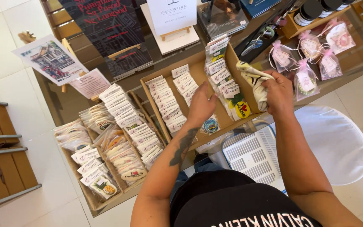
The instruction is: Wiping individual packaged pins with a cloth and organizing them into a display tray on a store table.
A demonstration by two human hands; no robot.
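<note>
Nearest, the left hand (pixel 201 106) rests open, fingers spread, on packets (pixel 169 110) in a cardboard box (pixel 198 69) on the glass table (pixel 59 105), while beyond it the right hand (pixel 278 93) grips a cloth (pixel 255 82) at the box's right wall.

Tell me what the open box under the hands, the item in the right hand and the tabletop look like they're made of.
Open box: brown corrugated cardboard by the look of it, matte, with thin cut walls.
Item in the right hand: a cream cloth piece with dark print, probably fabric, since it folds and creases softly.
Tabletop: seemingly clear glass; glossy, and the white basket and floor show through it.
</note>
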